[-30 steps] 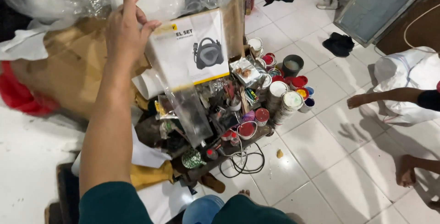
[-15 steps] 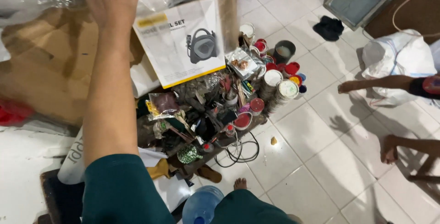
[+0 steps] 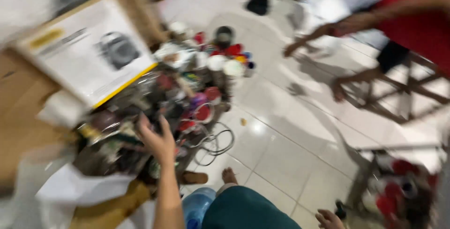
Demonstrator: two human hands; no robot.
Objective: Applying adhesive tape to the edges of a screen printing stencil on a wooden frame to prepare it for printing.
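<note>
The view is heavily blurred. My left hand (image 3: pixel 157 140) hangs low over a heap of clutter (image 3: pixel 187 98) of small jars, red lids and cables on the floor. Its fingers are spread and nothing shows in it. Just behind the hand leans a white carton with a yellow edge (image 3: pixel 89 53), showing a picture of a dark appliance. A bunch of paint pots (image 3: pixel 225 62) with white and red lids stands at the heap's far side. My right hand is out of the view.
Brown cardboard (image 3: pixel 18 116) and white plastic (image 3: pixel 75 189) lie at the left. A black cable loop (image 3: pixel 215 142) rests on the white floor tiles (image 3: pixel 286 149). Another person in red (image 3: pixel 412 18) sits at the right on a wooden stool (image 3: pixel 398 93), one hand (image 3: pixel 293 48) reaching down.
My left hand has dropped from high up by the white carton down to the heap. The camera has swung right, and the other person now fills the upper right.
</note>
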